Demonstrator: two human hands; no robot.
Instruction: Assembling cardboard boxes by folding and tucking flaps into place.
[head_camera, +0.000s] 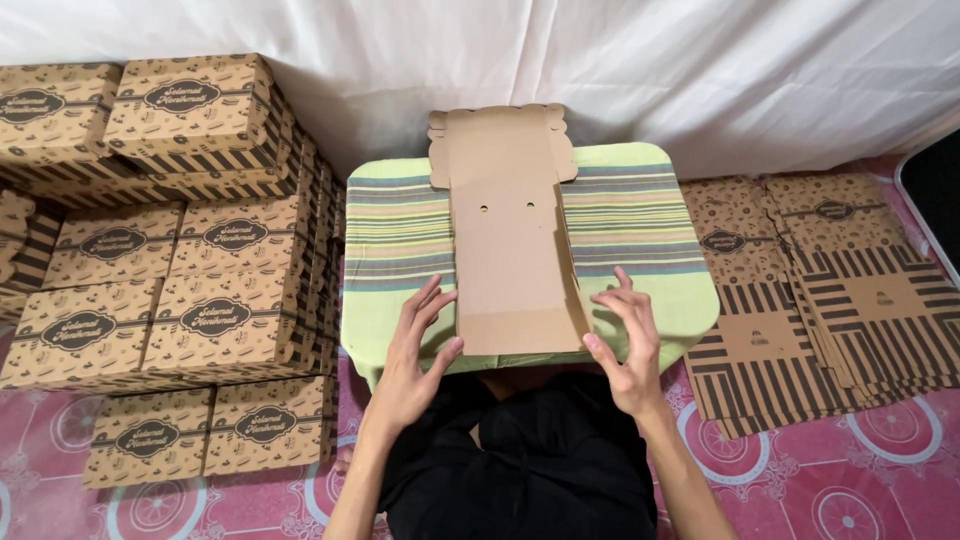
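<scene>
Two bare hands at the near end of a flat brown cardboard box blank (512, 235), laid plain side up along the middle of a small table draped in a green striped cloth (640, 215). Left hand (415, 355) at the blank's left edge, fingers spread and loosely curved, thumb tip against the near left corner, nothing gripped. Right hand (628, 340) just beside the right edge, fingers fanned wide and slightly bent, thumb near the near right corner; contact with the card impossible to tell. Far end of the blank, with scalloped flaps and two small holes, reached toward a white sheet backdrop (700, 70). To the left, stacked high, folded printed boxes (190, 270) with dark stripes and oval labels. To the right, on a pink patterned floor mat (860, 480), a fanned pile of unfolded printed blanks (820, 290). Below, a lap in black clothing (520, 450).
</scene>
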